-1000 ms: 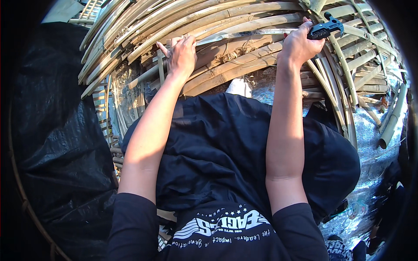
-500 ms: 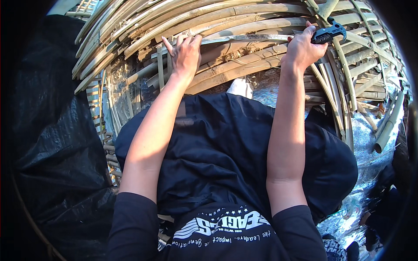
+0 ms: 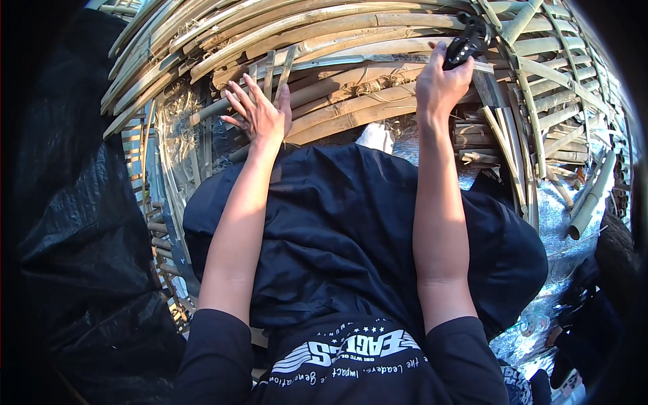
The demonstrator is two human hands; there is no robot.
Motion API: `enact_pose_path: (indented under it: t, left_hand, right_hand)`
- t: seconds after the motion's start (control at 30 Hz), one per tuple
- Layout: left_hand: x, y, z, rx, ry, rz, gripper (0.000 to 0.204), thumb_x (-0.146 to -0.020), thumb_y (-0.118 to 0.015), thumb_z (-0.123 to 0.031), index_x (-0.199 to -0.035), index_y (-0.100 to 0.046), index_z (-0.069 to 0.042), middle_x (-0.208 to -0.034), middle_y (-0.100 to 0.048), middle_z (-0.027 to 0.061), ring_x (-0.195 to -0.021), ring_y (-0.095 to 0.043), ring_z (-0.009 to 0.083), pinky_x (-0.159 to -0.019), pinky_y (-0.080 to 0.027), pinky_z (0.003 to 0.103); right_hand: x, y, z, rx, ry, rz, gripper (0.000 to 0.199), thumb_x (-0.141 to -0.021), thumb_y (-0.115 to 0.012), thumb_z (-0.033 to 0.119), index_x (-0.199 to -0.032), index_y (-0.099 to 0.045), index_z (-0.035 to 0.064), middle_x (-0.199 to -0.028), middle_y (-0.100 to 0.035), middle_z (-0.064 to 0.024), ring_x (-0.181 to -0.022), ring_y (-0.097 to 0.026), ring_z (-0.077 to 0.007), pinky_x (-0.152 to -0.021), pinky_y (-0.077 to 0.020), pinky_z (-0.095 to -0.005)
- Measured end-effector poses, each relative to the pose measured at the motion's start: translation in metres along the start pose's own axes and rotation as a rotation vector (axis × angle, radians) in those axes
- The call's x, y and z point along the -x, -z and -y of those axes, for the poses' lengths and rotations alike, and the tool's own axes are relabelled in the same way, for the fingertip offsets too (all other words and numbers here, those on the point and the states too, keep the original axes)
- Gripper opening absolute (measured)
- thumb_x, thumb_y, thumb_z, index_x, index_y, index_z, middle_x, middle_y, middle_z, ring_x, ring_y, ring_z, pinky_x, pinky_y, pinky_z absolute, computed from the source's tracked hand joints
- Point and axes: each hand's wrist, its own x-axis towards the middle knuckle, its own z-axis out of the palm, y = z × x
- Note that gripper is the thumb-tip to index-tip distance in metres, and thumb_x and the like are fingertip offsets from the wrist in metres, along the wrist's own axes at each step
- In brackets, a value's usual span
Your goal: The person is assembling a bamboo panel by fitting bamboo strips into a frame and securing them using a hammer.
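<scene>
My left hand (image 3: 260, 118) is open with its fingers spread, beside short upright bamboo slats (image 3: 284, 73) in front of a stack of long split bamboo strips (image 3: 364, 28). It grips nothing, and whether the fingertips touch the bamboo is hard to tell. Farther right, my right hand (image 3: 440, 91) is closed around a black multi-tool hammer (image 3: 467, 46) with a riveted handle and a head at its far end. Just beyond and under that hand runs a pale bamboo strip (image 3: 405, 59). The right fingers are partly hidden behind the palm.
A lashed bamboo lattice (image 3: 557, 88) rises at the right, with a loose bamboo pole (image 3: 592, 196) below it. Black plastic sheeting (image 3: 74, 202) covers the left side. Silvery sheeting (image 3: 567, 263) lies on the ground at the right. Dark cloth (image 3: 351, 223) covers my lap.
My left hand has come off the pale strip, moving nearer and leftward with fingers spread. My right hand has shifted left and nearer, and the hammer has turned from pointing right to pointing away.
</scene>
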Motion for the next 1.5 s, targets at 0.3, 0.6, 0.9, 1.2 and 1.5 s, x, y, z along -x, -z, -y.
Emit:
enact_pose_path:
  t: [0.3,0.6,0.9,1.2,1.5]
  left_hand:
    - [0.000,-0.013,-0.015,0.143,0.105,0.112,0.101,-0.096,-0.040,-0.075,-0.167,-0.007,-0.013,-0.168,-0.016,0.0308,-0.155,-0.018,0.0480,-0.115,-0.003,0.081]
    - [0.002,-0.018,-0.011,0.169,0.111,0.091,0.094,-0.096,-0.041,-0.074,-0.167,-0.016,-0.016,-0.166,-0.020,0.0328,-0.155,-0.017,0.0493,-0.115,-0.010,0.080]
    - [0.002,-0.020,-0.008,0.135,0.107,0.061,0.090,-0.096,-0.042,-0.075,-0.165,-0.025,-0.019,-0.166,-0.019,0.0311,-0.155,-0.016,0.0501,-0.111,-0.014,0.084]
    - [0.002,-0.019,-0.012,0.133,0.100,0.049,0.084,-0.096,-0.048,-0.068,-0.163,-0.031,-0.020,-0.165,-0.024,0.0307,-0.154,-0.018,0.0493,-0.112,-0.013,0.083]
    - [0.003,-0.016,-0.016,0.089,0.130,0.064,0.085,-0.096,-0.045,-0.068,-0.164,-0.027,-0.021,-0.167,-0.020,0.0285,-0.155,-0.017,0.0471,-0.112,-0.018,0.082]
  right_hand:
    - [0.037,-0.026,-0.034,0.323,0.109,0.454,0.029,-0.097,-0.070,0.024,-0.101,-0.057,-0.0018,-0.080,-0.069,-0.0227,-0.074,-0.069,-0.0417,-0.070,-0.0511,-0.0498]
    - [0.042,-0.028,-0.037,0.427,0.164,0.488,0.029,-0.097,-0.070,0.025,-0.100,-0.058,-0.0019,-0.081,-0.070,-0.0242,-0.075,-0.069,-0.0439,-0.070,-0.0512,-0.0506]
    - [0.041,-0.029,-0.030,0.511,0.153,0.513,0.031,-0.097,-0.071,0.027,-0.101,-0.059,-0.0021,-0.081,-0.070,-0.0238,-0.074,-0.070,-0.0411,-0.069,-0.0519,-0.0489]
    - [0.041,-0.027,-0.029,0.519,0.103,0.546,0.031,-0.097,-0.071,0.027,-0.102,-0.061,-0.0021,-0.078,-0.069,-0.0218,-0.069,-0.068,-0.0378,-0.067,-0.0516,-0.0452]
    - [0.090,-0.013,0.011,0.477,0.433,0.896,0.027,-0.098,-0.063,0.007,-0.123,-0.055,0.0005,-0.086,-0.070,-0.0239,-0.079,-0.068,-0.0469,-0.069,-0.0522,-0.0508]
